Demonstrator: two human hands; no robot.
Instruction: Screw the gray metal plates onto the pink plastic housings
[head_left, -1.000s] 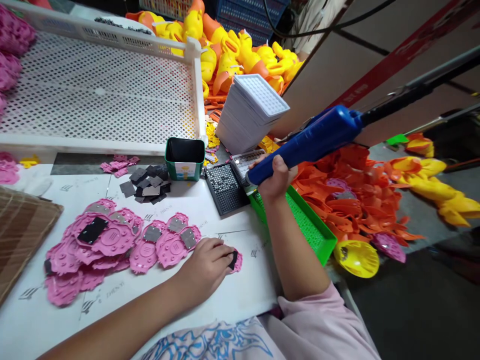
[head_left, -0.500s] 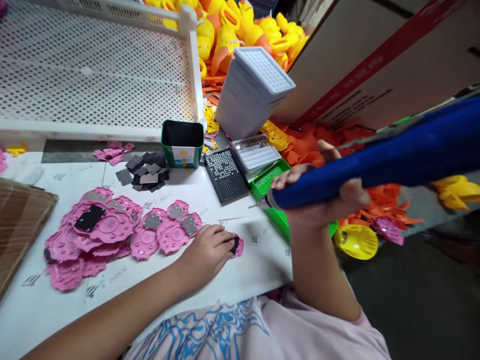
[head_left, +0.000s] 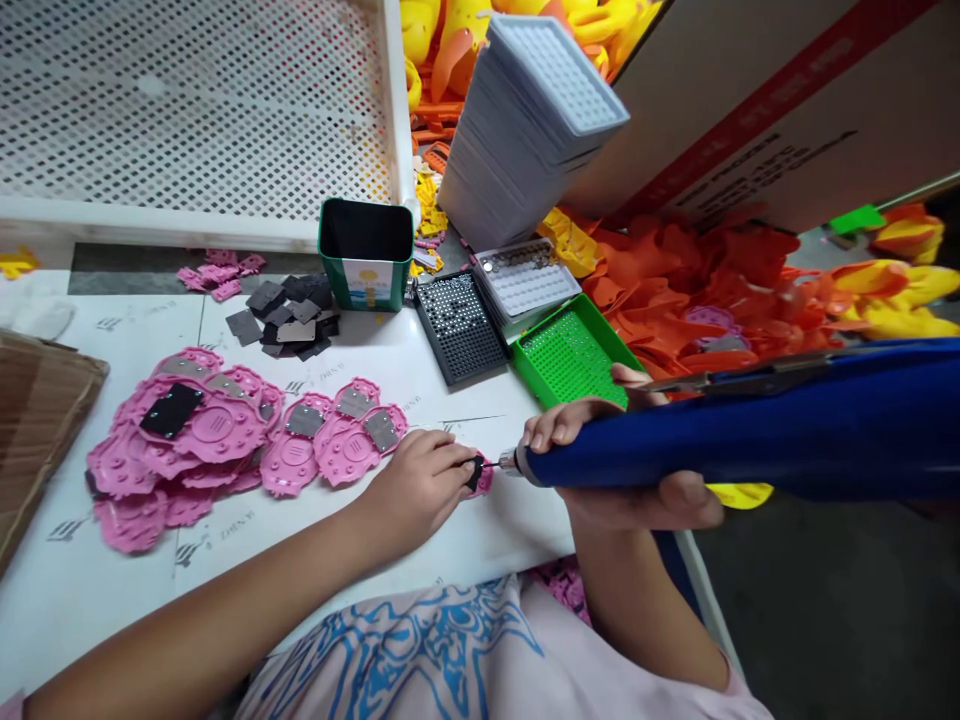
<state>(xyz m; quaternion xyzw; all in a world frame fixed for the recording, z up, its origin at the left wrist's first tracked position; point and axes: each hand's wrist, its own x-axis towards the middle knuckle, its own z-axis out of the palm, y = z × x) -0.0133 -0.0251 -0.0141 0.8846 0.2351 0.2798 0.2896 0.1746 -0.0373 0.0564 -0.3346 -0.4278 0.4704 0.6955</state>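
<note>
My left hand (head_left: 429, 490) lies over a pink plastic part (head_left: 486, 480) on the white table, its fingers bent and holding the part down. Much of that part is hidden under the hand; a small black plate (head_left: 475, 472) shows on it. Wrapped around a blue electric screwdriver (head_left: 645, 450), my right hand (head_left: 622, 500) keeps the tool nearly level. The bit's tip meets the black plate's right edge. Left of my left hand are several pink parts with grey plates (head_left: 349, 445) and a heap of similar parts (head_left: 217, 430).
A pile of loose dark plates (head_left: 289, 315) lies by a green bin (head_left: 366, 255). Beside it are a black perforated tray (head_left: 459, 325), a green tray (head_left: 574, 350) and a tall stack of white trays (head_left: 525, 130). A white crate (head_left: 187, 225), cardboard (head_left: 45, 430) and orange parts (head_left: 660, 265) surround these.
My right hand has brought the screwdriver down, so its bit now touches the plate on the pink part. My left hand stays on the part. The view has shifted slightly.
</note>
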